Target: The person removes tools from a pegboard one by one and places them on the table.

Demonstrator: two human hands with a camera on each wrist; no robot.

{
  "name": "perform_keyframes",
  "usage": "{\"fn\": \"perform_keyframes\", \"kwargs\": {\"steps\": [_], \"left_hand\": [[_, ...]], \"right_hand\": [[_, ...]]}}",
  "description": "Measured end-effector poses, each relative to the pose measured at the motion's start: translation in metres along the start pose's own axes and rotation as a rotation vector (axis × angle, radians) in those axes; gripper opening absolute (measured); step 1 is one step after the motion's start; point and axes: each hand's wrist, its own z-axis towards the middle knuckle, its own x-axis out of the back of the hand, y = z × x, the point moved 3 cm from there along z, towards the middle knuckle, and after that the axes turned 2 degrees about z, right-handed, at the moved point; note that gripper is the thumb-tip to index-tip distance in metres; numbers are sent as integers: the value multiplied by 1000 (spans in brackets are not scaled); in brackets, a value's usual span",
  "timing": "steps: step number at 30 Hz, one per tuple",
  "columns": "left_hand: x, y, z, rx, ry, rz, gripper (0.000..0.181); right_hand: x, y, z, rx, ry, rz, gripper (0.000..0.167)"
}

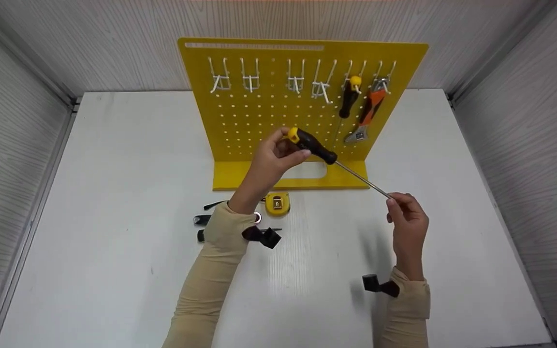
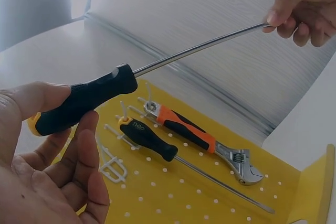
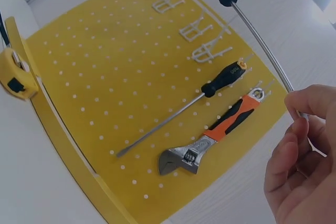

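Between both hands, tilted in front of the yellow pegboard (image 1: 278,121), is a screwdriver (image 1: 312,145) with a black handle and yellow end. My left hand (image 1: 273,157) pinches its handle between thumb and fingers. The tip end of the steel shaft (image 2: 205,46) is pinched by my right hand (image 1: 408,222), whose fingertips cover the tip. A second screwdriver (image 3: 223,80) hangs from a peg hook on the board. Beside it hangs an adjustable wrench (image 3: 231,119) with an orange and black handle.
White wire hooks (image 1: 296,83) line the upper board. A yellow tape measure (image 1: 277,204) lies in front of the board's base. More dark tools (image 1: 202,220), partly hidden by the left forearm, lie on the white table (image 1: 114,193). Panel walls (image 1: 525,87) enclose the table.
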Motion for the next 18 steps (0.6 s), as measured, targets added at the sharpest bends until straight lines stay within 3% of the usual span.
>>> {"fn": "perform_keyframes", "kwargs": {"steps": [10,18], "left_hand": [[4,-28,-5,66,-36,45,36],[9,-48,-6,90,-30,181,39]], "right_hand": [[16,1,16,49,13,-202,23],[23,3,27,11,39,-462,22]]}}
